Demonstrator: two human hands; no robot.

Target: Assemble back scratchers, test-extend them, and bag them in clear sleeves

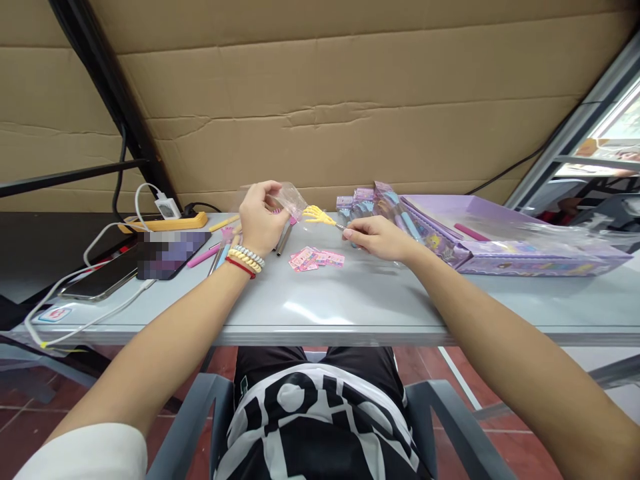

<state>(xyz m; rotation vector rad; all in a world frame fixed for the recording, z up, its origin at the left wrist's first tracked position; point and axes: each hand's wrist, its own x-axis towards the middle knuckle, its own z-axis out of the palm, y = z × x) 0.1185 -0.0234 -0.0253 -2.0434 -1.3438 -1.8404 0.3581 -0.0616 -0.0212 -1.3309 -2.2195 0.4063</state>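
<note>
My left hand (265,217) is closed on a clear plastic bag (291,197), whose open-looking end points right. In my right hand (375,237) is a small back scratcher with a yellow claw-shaped head (320,216) and a metal rod, pinched at the rod. The yellow head lies at the edge of the bag; I cannot tell whether its tips are inside. Below, on the table, lie several small pink printed cards (316,259). More scratchers with metal rods (285,239) and a pink handle (204,257) lie beside and behind my left hand.
Bagged scratchers (363,203) lean against a purple display box (520,265), which holds a pink stick and plastic wrap. At left are two phones (173,255), white cables and a yellow power strip (170,222). A cardboard wall (340,120) stands behind the grey table (350,300).
</note>
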